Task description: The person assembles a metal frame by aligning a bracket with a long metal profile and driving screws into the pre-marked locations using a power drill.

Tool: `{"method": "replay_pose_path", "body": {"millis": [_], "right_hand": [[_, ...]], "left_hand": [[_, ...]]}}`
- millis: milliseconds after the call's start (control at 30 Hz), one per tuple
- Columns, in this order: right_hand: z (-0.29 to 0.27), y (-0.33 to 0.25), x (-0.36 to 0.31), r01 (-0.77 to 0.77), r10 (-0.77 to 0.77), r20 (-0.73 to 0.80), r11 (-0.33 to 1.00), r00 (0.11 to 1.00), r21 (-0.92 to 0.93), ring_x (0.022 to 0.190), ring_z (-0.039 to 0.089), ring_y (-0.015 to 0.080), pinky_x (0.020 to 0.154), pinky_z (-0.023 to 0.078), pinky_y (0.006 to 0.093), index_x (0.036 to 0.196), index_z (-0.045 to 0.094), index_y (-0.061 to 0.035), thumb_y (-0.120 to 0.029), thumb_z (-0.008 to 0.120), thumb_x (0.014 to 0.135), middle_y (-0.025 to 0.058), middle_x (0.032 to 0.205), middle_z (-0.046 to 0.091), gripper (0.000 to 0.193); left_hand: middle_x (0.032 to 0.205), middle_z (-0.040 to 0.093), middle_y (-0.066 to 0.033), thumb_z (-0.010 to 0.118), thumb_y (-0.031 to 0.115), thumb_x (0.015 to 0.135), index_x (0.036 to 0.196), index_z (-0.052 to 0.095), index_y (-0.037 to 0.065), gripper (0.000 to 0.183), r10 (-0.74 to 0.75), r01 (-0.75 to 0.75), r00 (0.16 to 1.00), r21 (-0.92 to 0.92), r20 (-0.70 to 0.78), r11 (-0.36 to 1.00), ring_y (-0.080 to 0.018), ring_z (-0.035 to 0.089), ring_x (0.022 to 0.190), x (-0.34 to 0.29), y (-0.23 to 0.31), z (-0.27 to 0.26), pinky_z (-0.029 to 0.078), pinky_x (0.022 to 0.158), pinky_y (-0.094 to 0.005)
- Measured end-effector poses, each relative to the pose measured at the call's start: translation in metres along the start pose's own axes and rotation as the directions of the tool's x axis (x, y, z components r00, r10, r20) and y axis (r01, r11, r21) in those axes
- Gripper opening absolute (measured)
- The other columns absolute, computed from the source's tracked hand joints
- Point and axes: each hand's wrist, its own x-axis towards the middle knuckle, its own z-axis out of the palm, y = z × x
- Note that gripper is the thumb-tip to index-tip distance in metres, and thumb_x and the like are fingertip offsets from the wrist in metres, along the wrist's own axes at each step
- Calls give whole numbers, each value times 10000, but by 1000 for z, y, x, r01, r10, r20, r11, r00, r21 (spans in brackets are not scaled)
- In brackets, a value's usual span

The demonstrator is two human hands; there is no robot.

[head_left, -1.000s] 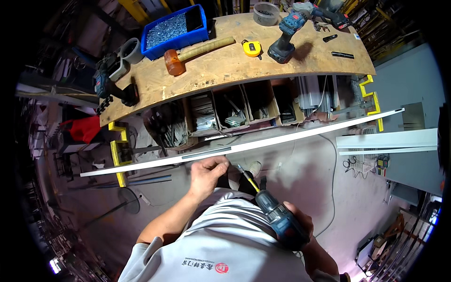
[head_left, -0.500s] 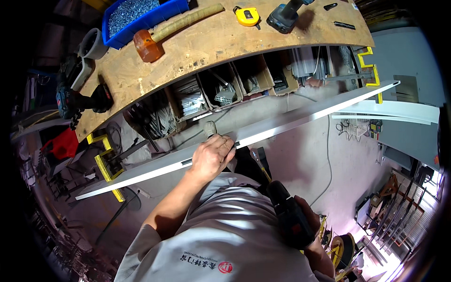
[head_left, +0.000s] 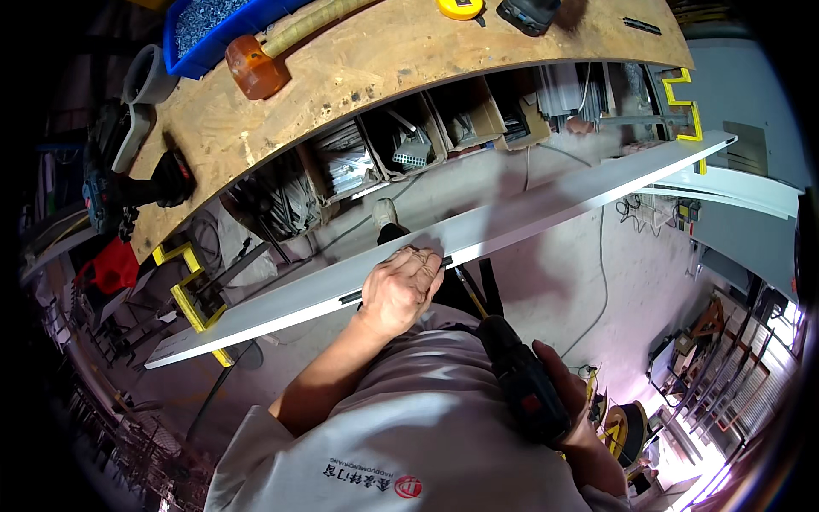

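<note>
along smooth white bar point(head_left: 546, 203), gripping its edge with curled left hand point(head_left: 399, 292); clasping blocky dark drill point(head_left: 522, 380) in closed right hand point(head_left: 570, 394)

Wooden bench point(head_left: 341, 72) here, top stained. Blue bin point(head_left: 246, 32) at left, full of small metal bits point(head_left: 203, 24); mallet point(head_left: 258, 70) with orange-brown head lying just beside it. Yellow tape measure point(head_left: 461, 8) further right, near a dark battery pack point(head_left: 527, 14). Cordless drill point(head_left: 107, 198) at the left end. Open cardboard boxes point(head_left: 488, 128) of metal parts underneath. Red cloth point(head_left: 115, 266) off left, thin cable point(head_left: 605, 282) snaking across the floor.
</note>
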Motion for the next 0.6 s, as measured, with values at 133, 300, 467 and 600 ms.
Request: {"method": "replay_pose_path", "body": {"millis": [133,300,467,600], "right_hand": [[-1,-3,2,-19,20,13,1000,1000,-7,897,779,282,775,602,362,1527,457,20,-135,816,890,182,1092,766,748],[2,-8,12,2,-2,-14,1000,1000,-16,878,785,279,754,621,356,1499,495,27,-178,820,910,202,1092,766,703],[5,-13,19,-12,11,-27,999,1000,-31,865,785,275,742,622,355,1496,499,24,-173,829,905,201,1082,768,705],[6,-19,26,0,-1,-23,1000,1000,-29,857,782,287,732,617,362,1503,492,11,-163,821,909,206,1070,761,702]], "left_hand": [[968,745,-145,838,28,777,1005,742,-32,254,-5,5,1000,-2,-5,1000,-310,729,846,1,1,1,605,691,-383],[968,739,-140,838,9,767,1001,741,-32,257,-12,12,1000,-9,-4,1000,-307,726,837,1,1,2,599,677,-382],[969,734,-137,835,3,765,998,735,-30,256,-13,13,1000,-19,-6,1000,-304,723,831,2,1,1,594,667,-382],[966,730,-142,831,5,768,996,729,-31,252,-18,18,1000,-13,9,1000,-307,715,825,3,1,1,589,668,-381]]}}
